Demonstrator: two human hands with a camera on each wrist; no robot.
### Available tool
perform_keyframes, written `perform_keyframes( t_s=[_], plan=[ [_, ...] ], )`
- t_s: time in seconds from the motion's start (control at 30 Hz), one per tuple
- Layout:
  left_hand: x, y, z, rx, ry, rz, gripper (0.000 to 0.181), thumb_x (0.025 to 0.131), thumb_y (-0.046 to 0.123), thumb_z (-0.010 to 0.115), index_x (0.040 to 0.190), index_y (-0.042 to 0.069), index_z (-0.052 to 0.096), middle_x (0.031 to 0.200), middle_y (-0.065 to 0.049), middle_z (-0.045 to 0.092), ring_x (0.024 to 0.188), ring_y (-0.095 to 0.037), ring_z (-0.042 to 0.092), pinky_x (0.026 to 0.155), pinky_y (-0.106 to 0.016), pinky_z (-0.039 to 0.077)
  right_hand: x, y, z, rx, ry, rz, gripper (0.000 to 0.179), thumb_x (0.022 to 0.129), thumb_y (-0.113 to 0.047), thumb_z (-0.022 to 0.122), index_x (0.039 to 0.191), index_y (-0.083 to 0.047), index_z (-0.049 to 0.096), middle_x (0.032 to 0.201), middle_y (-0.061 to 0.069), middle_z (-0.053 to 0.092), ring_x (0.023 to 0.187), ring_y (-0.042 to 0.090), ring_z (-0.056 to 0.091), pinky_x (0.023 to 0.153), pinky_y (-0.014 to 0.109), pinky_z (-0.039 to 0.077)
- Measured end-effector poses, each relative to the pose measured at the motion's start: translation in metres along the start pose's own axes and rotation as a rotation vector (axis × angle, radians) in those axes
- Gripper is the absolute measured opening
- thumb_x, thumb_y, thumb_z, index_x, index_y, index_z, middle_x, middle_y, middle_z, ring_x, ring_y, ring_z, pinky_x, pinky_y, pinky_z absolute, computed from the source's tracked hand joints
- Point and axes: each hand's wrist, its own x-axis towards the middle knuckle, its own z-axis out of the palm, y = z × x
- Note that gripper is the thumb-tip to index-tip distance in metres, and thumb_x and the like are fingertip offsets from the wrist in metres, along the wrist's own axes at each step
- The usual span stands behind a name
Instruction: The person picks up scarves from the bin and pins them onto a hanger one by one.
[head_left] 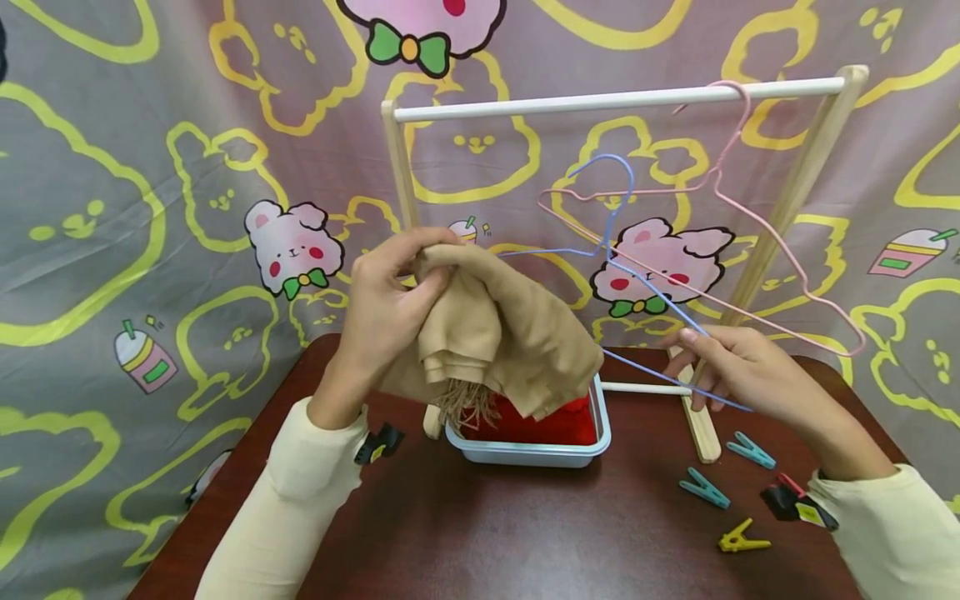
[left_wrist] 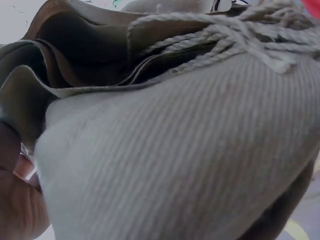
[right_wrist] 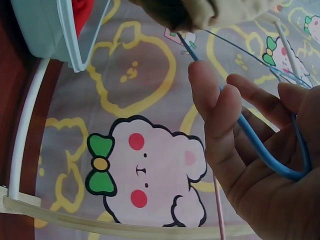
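Note:
My left hand (head_left: 386, 304) pinches a folded beige scarf (head_left: 543, 333) by its upper edge, thumb in front. Twisted fringe hangs from the scarf's lower end, over the bin. Ribbed cloth of the scarf (left_wrist: 175, 150) fills most of the left wrist view. In my right hand (head_left: 750, 371) is the right end of a blue hanger (head_left: 660, 297), hook upward. The right wrist view shows the hanger's rounded corner (right_wrist: 260, 147) lying within the curled fingers. The hanger's left end is hidden behind the scarf.
A light blue bin (head_left: 525, 456) with red cloth (head_left: 558, 427) stands behind the scarf. Beyond it is a rack with a white rod (head_left: 600, 103), where a pink hanger (head_left: 716, 172) hangs. Two teal clothespins (head_left: 705, 489) and a yellow clothespin (head_left: 741, 538) lie at right.

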Motion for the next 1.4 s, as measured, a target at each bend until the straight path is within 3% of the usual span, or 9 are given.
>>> perform_keyframes(
  t_s=[0.37,0.83,1.07,1.27,1.4],
  plan=[
    [0.008,0.012,0.002,-0.039,0.051,0.050,0.020,0.093,-0.004,0.068,0.110,0.000,0.076,0.105,-0.016,0.078,0.089,-0.005,0.069,0.069,-0.020,0.057,-0.003,0.008,0.011,0.039,-0.085,0.030,0.041,0.116,-0.025,0.037,0.125,0.003,0.066,0.092,0.002,0.078,0.056,0.024,0.069,0.051,0.038,0.058],
    [0.018,0.022,0.010,-0.120,0.097,0.150,0.020,0.091,-0.006,0.068,0.110,-0.004,0.075,0.106,-0.019,0.076,0.097,-0.012,0.071,0.078,-0.022,0.057,-0.001,0.022,0.030,0.173,-0.255,0.103,0.045,0.116,-0.030,0.036,0.131,0.001,0.064,0.097,0.014,0.076,0.058,0.034,0.071,0.045,0.043,0.056],
    [0.019,0.026,0.013,-0.160,0.128,0.168,0.019,0.091,-0.007,0.068,0.108,-0.005,0.074,0.103,-0.021,0.075,0.094,-0.012,0.069,0.068,-0.019,0.055,-0.002,0.025,0.041,0.198,-0.340,0.129,0.050,0.116,-0.033,0.036,0.111,0.007,0.066,0.068,0.014,0.073,0.053,0.032,0.070,0.045,0.038,0.055],
    [0.017,0.023,0.019,-0.197,0.107,0.154,0.020,0.090,-0.008,0.066,0.109,-0.007,0.072,0.104,-0.023,0.074,0.092,-0.008,0.068,0.061,-0.019,0.053,-0.004,0.027,0.042,0.289,-0.364,0.057,0.050,0.117,-0.028,0.030,0.113,0.009,0.063,0.086,0.011,0.077,0.057,0.025,0.072,0.048,0.038,0.057],
    [0.013,0.015,0.022,-0.245,0.075,0.107,0.021,0.091,-0.009,0.065,0.111,-0.008,0.071,0.107,-0.025,0.074,0.092,-0.008,0.068,0.063,-0.020,0.055,-0.005,0.028,0.039,0.386,-0.405,0.013,0.050,0.118,-0.027,0.026,0.114,0.001,0.067,0.080,0.009,0.077,0.057,0.022,0.071,0.049,0.037,0.057]
  ],
)
